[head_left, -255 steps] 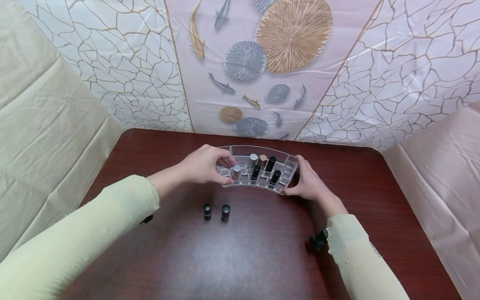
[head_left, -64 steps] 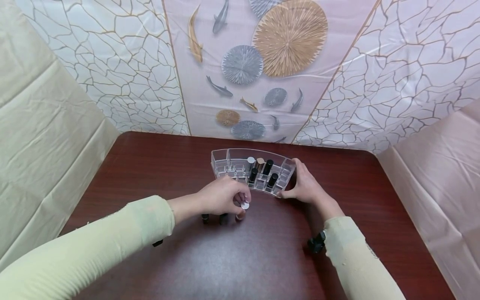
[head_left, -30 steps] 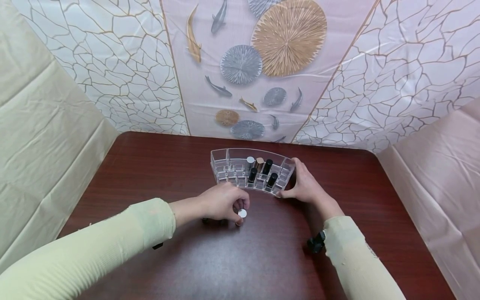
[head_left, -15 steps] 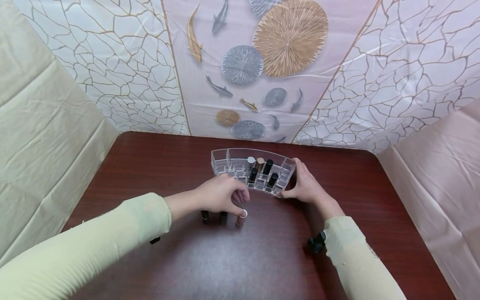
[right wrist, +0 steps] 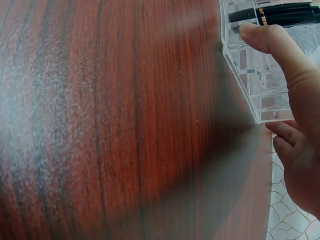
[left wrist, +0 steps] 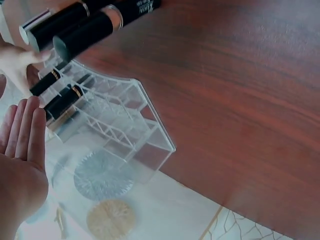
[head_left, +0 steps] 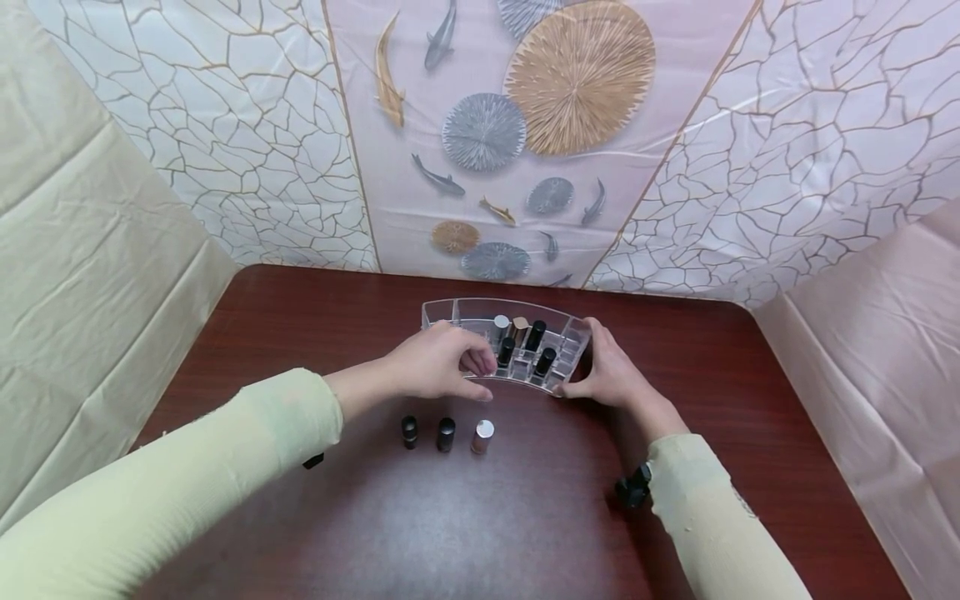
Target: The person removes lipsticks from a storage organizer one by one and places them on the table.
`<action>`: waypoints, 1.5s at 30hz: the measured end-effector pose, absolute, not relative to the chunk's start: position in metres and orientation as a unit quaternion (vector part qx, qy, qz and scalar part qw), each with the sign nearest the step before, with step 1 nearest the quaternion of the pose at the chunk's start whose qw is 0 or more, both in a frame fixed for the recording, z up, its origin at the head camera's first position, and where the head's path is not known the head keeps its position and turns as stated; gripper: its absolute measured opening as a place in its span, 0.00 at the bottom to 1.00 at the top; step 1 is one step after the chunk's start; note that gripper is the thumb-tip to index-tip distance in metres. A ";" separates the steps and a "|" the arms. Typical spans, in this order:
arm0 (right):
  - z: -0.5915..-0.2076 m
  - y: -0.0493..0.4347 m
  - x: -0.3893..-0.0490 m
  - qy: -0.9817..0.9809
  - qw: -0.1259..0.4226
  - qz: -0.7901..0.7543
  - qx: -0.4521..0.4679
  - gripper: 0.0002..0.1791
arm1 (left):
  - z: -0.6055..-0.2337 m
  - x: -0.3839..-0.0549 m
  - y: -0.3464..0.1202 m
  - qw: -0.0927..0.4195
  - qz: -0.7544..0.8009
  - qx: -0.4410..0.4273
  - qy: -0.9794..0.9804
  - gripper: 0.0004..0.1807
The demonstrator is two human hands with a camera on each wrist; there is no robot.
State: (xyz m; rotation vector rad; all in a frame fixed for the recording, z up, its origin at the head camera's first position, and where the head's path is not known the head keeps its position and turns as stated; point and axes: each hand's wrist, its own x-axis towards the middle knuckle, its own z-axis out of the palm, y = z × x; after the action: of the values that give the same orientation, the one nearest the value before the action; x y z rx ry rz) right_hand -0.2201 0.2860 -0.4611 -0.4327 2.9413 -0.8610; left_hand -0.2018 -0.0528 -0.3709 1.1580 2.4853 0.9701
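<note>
- A black lipstick tube (head_left: 408,432) and a second black tube (head_left: 446,435) stand upright on the table (head_left: 480,517).
- The left hand (head_left: 435,362), thumb and fingers apart, holds nothing near the clear organizer (head_left: 478,307).
- A silver-capped tube (head_left: 482,437) ends the row; the step in hand seems to be unloading.
- Five tubes (head_left: 536,335) sit in the organizer; the next move likely calls for pinching one.
- The right hand (head_left: 611,367) grips the organizer's right end.
</note>
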 end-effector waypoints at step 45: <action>-0.462 0.287 -0.220 0.951 0.024 -0.278 -0.135 0.66 | -0.370 -0.257 -0.041 0.060 0.330 0.328 0.883 0.27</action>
State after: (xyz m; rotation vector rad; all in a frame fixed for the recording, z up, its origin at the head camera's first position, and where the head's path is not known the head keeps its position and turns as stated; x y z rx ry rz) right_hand -0.2201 0.2872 -0.4623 -0.4165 2.9417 -0.8597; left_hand -0.2567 -0.0413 -0.3703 0.9934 2.6728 0.9990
